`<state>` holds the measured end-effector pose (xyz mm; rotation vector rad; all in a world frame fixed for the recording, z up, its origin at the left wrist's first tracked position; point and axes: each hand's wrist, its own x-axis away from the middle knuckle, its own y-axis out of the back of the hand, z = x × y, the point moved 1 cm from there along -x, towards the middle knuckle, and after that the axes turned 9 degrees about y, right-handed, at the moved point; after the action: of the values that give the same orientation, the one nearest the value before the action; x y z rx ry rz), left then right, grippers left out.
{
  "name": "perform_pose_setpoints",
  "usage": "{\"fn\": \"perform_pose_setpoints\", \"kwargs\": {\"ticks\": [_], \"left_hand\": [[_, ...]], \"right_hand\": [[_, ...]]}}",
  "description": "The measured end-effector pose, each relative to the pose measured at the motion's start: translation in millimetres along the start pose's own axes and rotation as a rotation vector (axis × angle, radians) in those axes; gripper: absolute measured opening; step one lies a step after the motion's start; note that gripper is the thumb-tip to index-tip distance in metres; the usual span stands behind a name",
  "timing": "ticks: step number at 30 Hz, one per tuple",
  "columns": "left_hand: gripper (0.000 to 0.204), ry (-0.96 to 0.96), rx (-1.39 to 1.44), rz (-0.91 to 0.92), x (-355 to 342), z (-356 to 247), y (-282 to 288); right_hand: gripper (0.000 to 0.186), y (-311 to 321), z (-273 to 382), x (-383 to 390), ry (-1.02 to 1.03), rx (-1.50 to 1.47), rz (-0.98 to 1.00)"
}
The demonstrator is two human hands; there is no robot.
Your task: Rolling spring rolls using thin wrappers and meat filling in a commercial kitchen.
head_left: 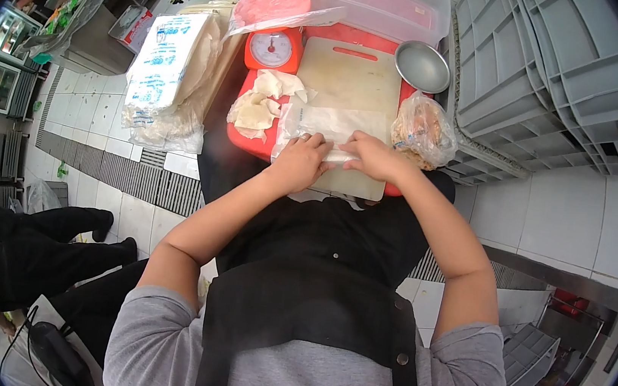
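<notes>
black apron [308, 300] up close, with both bare arms reaching ahead over it to a see-through plastic bag [336, 121] that lies crosswise on the near part of a pale cutting board [348, 79]. left hand [303, 163] has its fingers lying over the bag's near edge, right hand [374, 157] presses its bent fingers onto the same edge, just beside the left. can't really tell if either is pinching the plastic or only pushing down. the near edge looks bunched or folded under the fingertips while the far part lies flat, so i'd say only that strip has been worked and the rest hasn't.

board sits on a red tabletop [261, 148]. left of the bag there's a loose heap of pale, floppy sheets [258, 107], and right of the board a knotted-looking clear bag of brownish food [422, 126], no idea what exactly. further off: orange dial scale [272, 51], metal bowl [422, 66], then a bag of pink stuff [273, 4] and a clear plastic tub [384, 3] at the back.
</notes>
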<state>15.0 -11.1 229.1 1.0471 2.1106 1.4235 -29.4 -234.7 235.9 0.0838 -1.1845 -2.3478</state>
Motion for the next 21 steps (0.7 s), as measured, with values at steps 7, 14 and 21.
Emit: {"fn": "perform_pose_setpoints", "kwargs": {"ticks": [7, 14, 21], "left_hand": [[0.074, 0.060, -0.409, -0.102, -6.9, -39.9, -1.9], [0.072, 0.116, -0.364, -0.087, -24.7, -25.1, -1.4], [0.093, 0.136, -0.323, 0.037, -54.8, -12.7, -0.1]], "right_hand": [[0.038, 33.4, -37.0, -42.3, -0.102, -0.164, 0.394], [0.035, 25.5, 0.8, -23.6, 0.197, 0.056, -0.270], [0.047, 12.3, 3.2, -12.9, 0.085, 0.150, -0.263]]}}
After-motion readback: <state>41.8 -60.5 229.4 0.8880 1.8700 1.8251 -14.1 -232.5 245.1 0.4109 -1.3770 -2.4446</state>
